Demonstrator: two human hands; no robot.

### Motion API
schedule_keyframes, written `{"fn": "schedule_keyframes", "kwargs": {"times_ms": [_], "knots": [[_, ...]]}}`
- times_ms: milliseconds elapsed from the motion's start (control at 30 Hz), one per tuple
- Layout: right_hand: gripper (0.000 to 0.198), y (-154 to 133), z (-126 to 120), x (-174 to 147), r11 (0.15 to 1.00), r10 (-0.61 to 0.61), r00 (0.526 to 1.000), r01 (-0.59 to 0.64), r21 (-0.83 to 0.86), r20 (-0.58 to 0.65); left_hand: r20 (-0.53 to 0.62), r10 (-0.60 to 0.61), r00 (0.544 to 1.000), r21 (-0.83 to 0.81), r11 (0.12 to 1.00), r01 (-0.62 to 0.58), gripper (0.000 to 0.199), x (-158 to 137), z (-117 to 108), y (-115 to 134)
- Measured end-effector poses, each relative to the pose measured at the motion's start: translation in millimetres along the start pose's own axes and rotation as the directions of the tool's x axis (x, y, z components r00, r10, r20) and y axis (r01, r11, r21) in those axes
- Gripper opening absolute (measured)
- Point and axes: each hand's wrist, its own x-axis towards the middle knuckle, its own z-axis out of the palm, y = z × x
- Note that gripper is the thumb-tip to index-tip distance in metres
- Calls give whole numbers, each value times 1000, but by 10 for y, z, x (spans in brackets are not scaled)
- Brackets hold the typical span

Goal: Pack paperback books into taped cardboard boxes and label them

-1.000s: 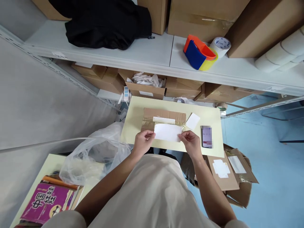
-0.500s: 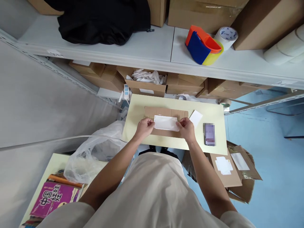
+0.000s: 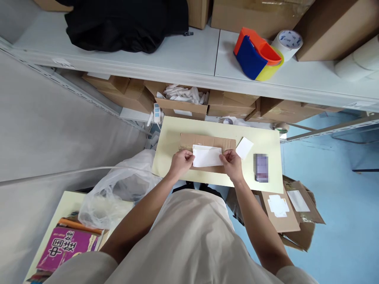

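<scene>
Between my two hands is a flat white rectangle of paper or thin card (image 3: 207,157), with a crease line along its far edge. My left hand (image 3: 181,161) pinches its left end, and my right hand (image 3: 232,161) pinches its right end. Below it a piece of brown cardboard (image 3: 208,139) lies on the pale yellow table (image 3: 170,128). Whether the white piece touches the cardboard I cannot tell. Just right of my right hand lies a second white card (image 3: 244,147). Farther right rests a phone-shaped, pixelated object (image 3: 261,168).
Above the table runs a grey shelf (image 3: 133,65) with a tape dispenser (image 3: 254,55) and a tape roll (image 3: 287,44). Behind the table stands an open carton of white items (image 3: 186,94). Flattened cardboard (image 3: 284,225) lies at lower right, a plastic bag (image 3: 109,197) at left.
The white piece has tilted in my hands, so it looks taller and a crease shows along its far edge. Both hands keep their pinch; the view has shifted slightly.
</scene>
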Motion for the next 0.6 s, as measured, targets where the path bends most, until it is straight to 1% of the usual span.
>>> {"fn": "schedule_keyframes", "kwargs": {"times_ms": [67, 167, 233, 267, 333, 400, 433, 500, 600], "knots": [[28, -12, 25, -3, 999, -36, 999, 35, 23, 13, 8, -12, 1000, -43, 999, 12, 10, 23, -4, 0], [28, -15, 44, -10, 996, -84, 996, 84, -3, 37, -3, -16, 1000, -131, 991, 16, 11, 30, -31, 12], [28, -17, 50, -19, 995, -103, 993, 104, -7, 54, -26, -16, 1000, -135, 991, 12, 12, 8, -52, 29], [29, -20, 53, -24, 994, -109, 992, 109, 1, 64, -44, -11, 999, -92, 996, 7, 13, -9, -61, 42], [31, -31, 63, -33, 993, -114, 990, 111, 34, 83, -70, 20, 997, 72, 997, -15, 16, -46, -72, 76], [33, -44, 78, -36, 992, -109, 989, 101, 78, 103, -49, 57, 997, 249, 968, -43, 17, -76, -72, 119], [34, -49, 86, -34, 991, -105, 988, 94, 100, 110, -26, 63, 998, 309, 950, -52, 17, -84, -68, 140], [36, -49, 99, -26, 987, -99, 989, 83, 140, 112, 18, 62, 998, 365, 929, -65, 16, -90, -55, 179], [38, -32, 100, -11, 977, -103, 988, 79, 199, 114, 63, 57, 996, 401, 913, -78, 14, -86, -29, 220]]}}
